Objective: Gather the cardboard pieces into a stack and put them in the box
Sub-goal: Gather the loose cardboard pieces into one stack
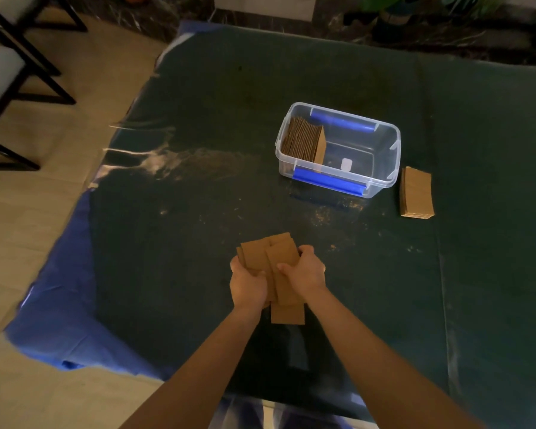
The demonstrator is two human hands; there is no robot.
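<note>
Both hands hold a loose bundle of brown cardboard pieces (270,255) above the dark green mat, near the front middle. My left hand (248,283) grips the bundle's left side and my right hand (304,272) its right side; the pieces are fanned out and uneven, one sticking out below. A clear plastic box (381,168) with blue handles stands further back to the right. Inside it, a row of cardboard pieces (305,139) stands on edge against the left wall. Another neat cardboard stack (415,193) lies flat on the mat, just right of the box.
The dark green mat (214,134) covers a table over a blue sheet (59,289) that shows at the left. Black-framed chairs (10,69) stand on the tiled floor at the far left. Plants and a dark marble ledge (446,29) line the back.
</note>
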